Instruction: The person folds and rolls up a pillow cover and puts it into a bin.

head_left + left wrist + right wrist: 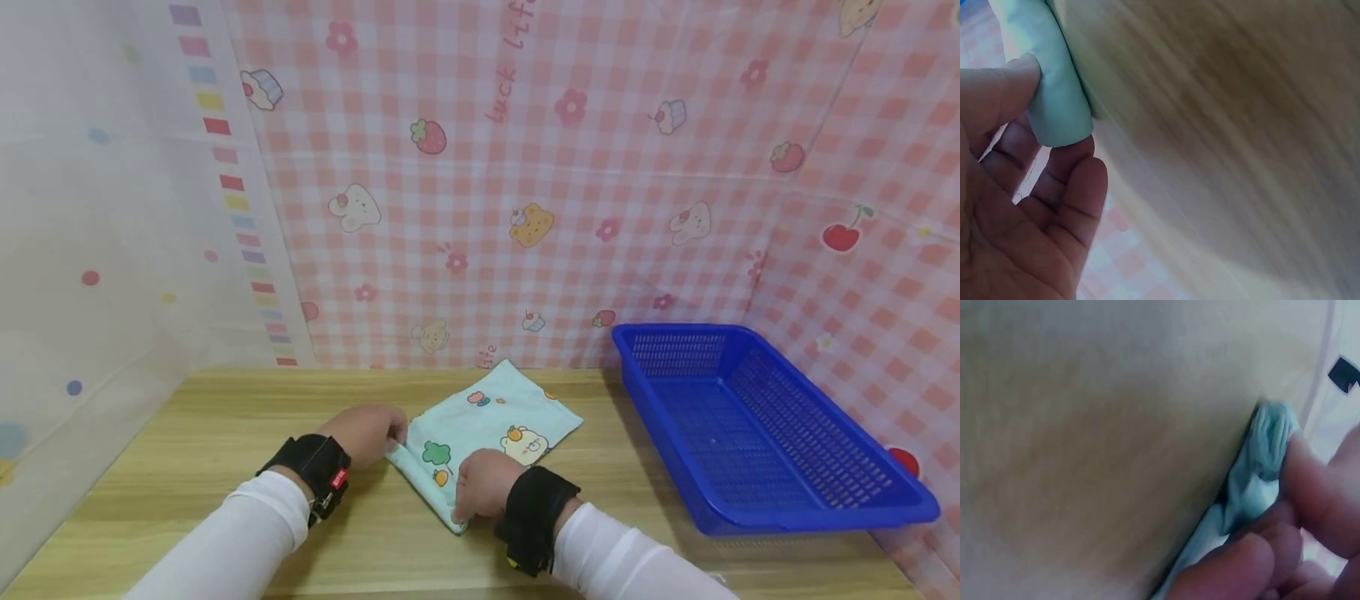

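A light teal cloth [480, 421] printed with a bear, oranges and a tree lies folded on the wooden table, turned at an angle. Its near-left edge is rolled or folded over. My left hand [366, 435] pinches the left end of that edge; the left wrist view shows the thumb on top of the rounded fold [1063, 109] and fingers beneath. At the near end, my right hand [487, 485] pinches the same edge between thumb and fingers. Several stacked layers show at the cloth's end [1269, 440] in the right wrist view.
A blue plastic basket [705, 421] with mesh sides stands on the right of the table [247, 417]. Behind rises a pink checked curtain [465, 192] with cartoon prints, and a pale dotted sheet [112, 217] hangs on the left.
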Tool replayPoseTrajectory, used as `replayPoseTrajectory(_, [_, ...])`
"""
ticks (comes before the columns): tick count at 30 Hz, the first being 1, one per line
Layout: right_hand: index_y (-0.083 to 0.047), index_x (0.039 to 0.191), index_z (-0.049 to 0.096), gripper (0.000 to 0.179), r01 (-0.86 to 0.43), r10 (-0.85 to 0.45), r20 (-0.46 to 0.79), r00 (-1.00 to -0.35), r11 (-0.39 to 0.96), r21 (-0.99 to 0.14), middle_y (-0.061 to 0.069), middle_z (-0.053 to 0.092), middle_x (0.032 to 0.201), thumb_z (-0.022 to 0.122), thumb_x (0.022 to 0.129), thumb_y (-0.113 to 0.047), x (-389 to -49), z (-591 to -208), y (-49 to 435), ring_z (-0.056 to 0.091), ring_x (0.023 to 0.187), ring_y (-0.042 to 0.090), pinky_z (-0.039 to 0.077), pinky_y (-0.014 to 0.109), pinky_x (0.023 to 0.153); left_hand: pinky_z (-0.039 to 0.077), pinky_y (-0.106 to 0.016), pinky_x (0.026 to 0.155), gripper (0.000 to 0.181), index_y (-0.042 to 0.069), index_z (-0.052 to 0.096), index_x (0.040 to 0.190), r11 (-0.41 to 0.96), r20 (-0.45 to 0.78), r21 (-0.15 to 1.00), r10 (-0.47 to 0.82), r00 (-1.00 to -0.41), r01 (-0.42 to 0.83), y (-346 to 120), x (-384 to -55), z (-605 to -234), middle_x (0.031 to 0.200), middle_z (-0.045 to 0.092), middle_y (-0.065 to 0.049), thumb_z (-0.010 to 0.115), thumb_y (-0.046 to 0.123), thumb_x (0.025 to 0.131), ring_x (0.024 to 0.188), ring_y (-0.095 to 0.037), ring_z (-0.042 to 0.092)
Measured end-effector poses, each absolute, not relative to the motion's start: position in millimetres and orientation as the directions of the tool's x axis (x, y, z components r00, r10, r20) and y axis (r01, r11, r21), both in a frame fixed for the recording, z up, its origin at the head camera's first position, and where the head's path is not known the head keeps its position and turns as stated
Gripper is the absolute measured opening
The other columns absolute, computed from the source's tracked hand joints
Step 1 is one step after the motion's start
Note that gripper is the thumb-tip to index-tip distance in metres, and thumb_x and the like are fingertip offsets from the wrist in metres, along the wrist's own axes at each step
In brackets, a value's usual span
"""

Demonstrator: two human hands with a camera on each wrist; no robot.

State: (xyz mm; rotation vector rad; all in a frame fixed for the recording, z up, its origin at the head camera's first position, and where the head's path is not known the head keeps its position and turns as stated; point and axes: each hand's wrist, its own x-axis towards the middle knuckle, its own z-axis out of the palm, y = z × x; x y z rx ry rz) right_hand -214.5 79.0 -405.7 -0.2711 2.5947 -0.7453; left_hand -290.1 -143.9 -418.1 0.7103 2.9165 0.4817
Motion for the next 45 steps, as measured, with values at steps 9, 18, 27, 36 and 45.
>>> replayPoseTrajectory(9, [-0.01,0.085,0.069,0.012,-0.312,-0.33,-0.135,-0.934,0.94,-0.138,0.0,0.062,0.074,0.069,0.096,-0.011,-182,-408,48,0.054,0.066,0.012,0.052,0.03,0.066,0.059,-0.035,0.084,0.02,0.017,0.08,0.085,0.805,0.074,0.294,0.519,-0.852,0.516,-155,-282,-420,0.094,0.077,0.005,0.076,-0.001,0.09,0.09,-0.01,0.068])
replayPoseTrajectory(18, [-0.011,0.081,0.071,0.013,-0.332,-0.337,-0.112,-0.935,0.941,-0.062,0.001,0.062,0.073,0.072,0.095,-0.013,-174,-412,43,0.052,0.062,0.013,0.053,0.032,0.059,0.059,-0.038,0.091,0.033,0.016,0.081,0.091,0.772,0.087,0.299,0.564,-0.821,0.562,-163,-281,-425,0.107,0.076,0.0,0.072,-0.014,0.081,0.104,-0.02,0.071])
replayPoseTrajectory(27, [-0.011,0.085,0.068,0.012,-0.316,-0.324,-0.103,-0.941,0.945,-0.087,0.002,0.062,0.075,0.071,0.096,-0.012,-177,-414,45,0.054,0.063,0.012,0.053,0.032,0.06,0.059,-0.034,0.091,0.021,0.016,0.08,0.095,0.746,0.127,0.231,0.614,-0.779,0.625,-166,-280,-425,0.108,0.074,0.001,0.077,-0.004,0.088,0.104,-0.018,0.071])
replayPoseTrajectory(36, [-0.008,0.092,0.069,0.008,-0.271,-0.287,-0.134,-0.949,0.954,-0.127,0.002,0.062,0.079,0.07,0.097,-0.013,-179,-417,43,0.054,0.066,0.013,0.054,0.032,0.064,0.058,-0.04,0.096,0.017,0.016,0.079,0.095,0.795,0.067,0.248,0.556,-0.828,0.554,-162,-279,-422,0.109,0.076,0.001,0.076,0.0,0.092,0.106,-0.018,0.071])
replayPoseTrajectory(45, [-0.007,0.095,0.069,0.005,-0.319,-0.332,-0.141,-0.933,0.942,-0.107,0.003,0.062,0.081,0.071,0.096,-0.012,-180,-417,47,0.053,0.069,0.013,0.054,0.031,0.07,0.057,-0.04,0.093,0.019,0.019,0.078,0.091,0.816,0.02,0.291,0.518,-0.855,0.5,-159,-282,-421,0.103,0.076,0.004,0.075,0.0,0.092,0.099,-0.013,0.068])
